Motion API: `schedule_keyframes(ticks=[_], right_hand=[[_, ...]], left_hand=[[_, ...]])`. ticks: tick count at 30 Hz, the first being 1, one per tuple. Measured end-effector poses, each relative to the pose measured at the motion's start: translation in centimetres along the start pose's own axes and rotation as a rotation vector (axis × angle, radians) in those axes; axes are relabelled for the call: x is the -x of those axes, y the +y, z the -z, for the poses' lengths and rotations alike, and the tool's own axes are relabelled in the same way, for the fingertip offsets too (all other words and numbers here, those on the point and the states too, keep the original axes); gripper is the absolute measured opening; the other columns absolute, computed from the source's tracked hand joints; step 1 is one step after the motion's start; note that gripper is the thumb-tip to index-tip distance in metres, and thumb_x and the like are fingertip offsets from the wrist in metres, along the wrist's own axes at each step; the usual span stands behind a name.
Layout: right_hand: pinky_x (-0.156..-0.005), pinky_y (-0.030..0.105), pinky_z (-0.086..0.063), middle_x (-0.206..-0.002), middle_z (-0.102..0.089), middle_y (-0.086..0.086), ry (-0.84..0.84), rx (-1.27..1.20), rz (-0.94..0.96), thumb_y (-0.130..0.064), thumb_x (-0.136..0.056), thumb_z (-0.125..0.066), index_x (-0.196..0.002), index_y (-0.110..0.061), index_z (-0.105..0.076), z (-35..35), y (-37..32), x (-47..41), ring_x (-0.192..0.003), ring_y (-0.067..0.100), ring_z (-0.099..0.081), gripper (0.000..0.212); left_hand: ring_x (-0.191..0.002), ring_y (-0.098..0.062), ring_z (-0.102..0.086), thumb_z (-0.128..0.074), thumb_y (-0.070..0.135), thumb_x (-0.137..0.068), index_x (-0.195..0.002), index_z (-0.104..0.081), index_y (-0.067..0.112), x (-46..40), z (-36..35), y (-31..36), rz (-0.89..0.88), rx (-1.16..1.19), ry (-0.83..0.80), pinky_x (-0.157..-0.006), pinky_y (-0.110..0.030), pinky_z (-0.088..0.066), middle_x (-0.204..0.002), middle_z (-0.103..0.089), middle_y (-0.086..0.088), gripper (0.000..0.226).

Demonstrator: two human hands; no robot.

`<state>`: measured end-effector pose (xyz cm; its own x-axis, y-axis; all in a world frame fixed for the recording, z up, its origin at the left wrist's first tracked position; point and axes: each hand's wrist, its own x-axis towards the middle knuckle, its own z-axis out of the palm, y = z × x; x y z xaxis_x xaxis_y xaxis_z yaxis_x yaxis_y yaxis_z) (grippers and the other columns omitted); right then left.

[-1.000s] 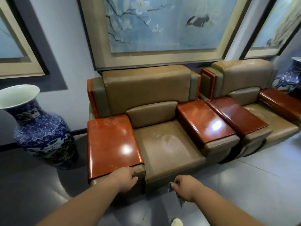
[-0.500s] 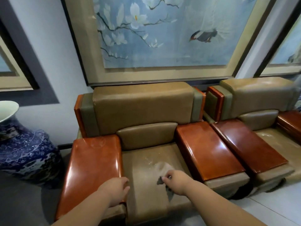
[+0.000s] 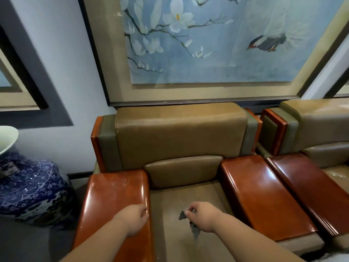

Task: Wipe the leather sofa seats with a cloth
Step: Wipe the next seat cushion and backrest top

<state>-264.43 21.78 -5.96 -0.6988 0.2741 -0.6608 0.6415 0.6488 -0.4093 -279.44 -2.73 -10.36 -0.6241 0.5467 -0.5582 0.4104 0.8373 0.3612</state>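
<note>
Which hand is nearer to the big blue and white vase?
Left. The left hand rests on the wooden armrest beside the vase; the right hand holds the cloth over the seat, farther away.

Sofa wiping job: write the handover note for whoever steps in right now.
Left hand: rests on the inner edge of the left wooden armrest, fingers curled at the rim, holding nothing.
Right hand: fingers pinch the dark cloth, low over the seat cushion of the near sofa.
Done: hard to say; the cushion shows pale smudges near the cloth, so wiping looks barely begun.
Left: wipe this seat fully, then the neighbouring sofa seat on the right, which is only partly in view.
</note>
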Motion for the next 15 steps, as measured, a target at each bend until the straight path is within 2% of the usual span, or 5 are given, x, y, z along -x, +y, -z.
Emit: schedule_keyframes(ticks=[3, 7, 10, 15], right_hand=[[-0.079, 0.028, -0.049, -0.095, -0.068, -0.012, 0.032, 0.009, -0.027, -0.052, -0.103, -0.051, -0.115, -0.03, -0.066, 1.5, -0.3, -2.1, -0.089, 0.007, -0.063, 0.029], [-0.09, 0.033, -0.054, -0.105, -0.072, -0.005, 0.058, -0.021, -0.078, -0.056, -0.101, -0.051, -0.118, -0.028, -0.068, 1.3, 0.9, -5.2, -0.098, 0.015, -0.067, 0.037], [-0.085, 0.03, -0.051, -0.1, -0.07, -0.009, 0.005, -0.041, -0.092, -0.055, -0.102, -0.052, -0.113, -0.032, -0.067, 0.0, 1.8, -6.9, -0.093, 0.011, -0.066, 0.029], [-0.092, 0.036, -0.054, -0.105, -0.072, -0.005, -0.16, 0.018, -0.081, -0.055, -0.103, -0.048, -0.117, -0.029, -0.067, -1.6, 4.8, -11.0, -0.099, 0.015, -0.067, 0.034]], left_hand=[[-0.132, -0.019, -0.058, -0.049, 0.045, -0.107, -0.151, -0.053, 0.026, -3.4, 1.6, -0.4, -0.021, -0.047, -0.025, -0.11, -0.029, -0.046, -0.145, -0.062, 0.001, 0.048], [-0.133, -0.02, -0.058, -0.048, 0.043, -0.107, -0.153, -0.052, 0.026, -7.1, 2.1, -0.1, -0.04, -0.063, -0.038, -0.111, -0.034, -0.048, -0.146, -0.062, 0.001, 0.049], [-0.135, -0.021, -0.057, -0.047, 0.044, -0.108, -0.154, -0.049, 0.026, -8.7, 0.5, -0.1, -0.019, -0.033, -0.05, -0.112, -0.034, -0.047, -0.149, -0.059, 0.0, 0.05], [-0.129, -0.016, -0.06, -0.049, 0.045, -0.107, -0.153, -0.049, 0.032, -10.7, -5.1, -0.6, 0.066, 0.082, -0.106, -0.107, -0.033, -0.051, -0.146, -0.061, 0.005, 0.048]])
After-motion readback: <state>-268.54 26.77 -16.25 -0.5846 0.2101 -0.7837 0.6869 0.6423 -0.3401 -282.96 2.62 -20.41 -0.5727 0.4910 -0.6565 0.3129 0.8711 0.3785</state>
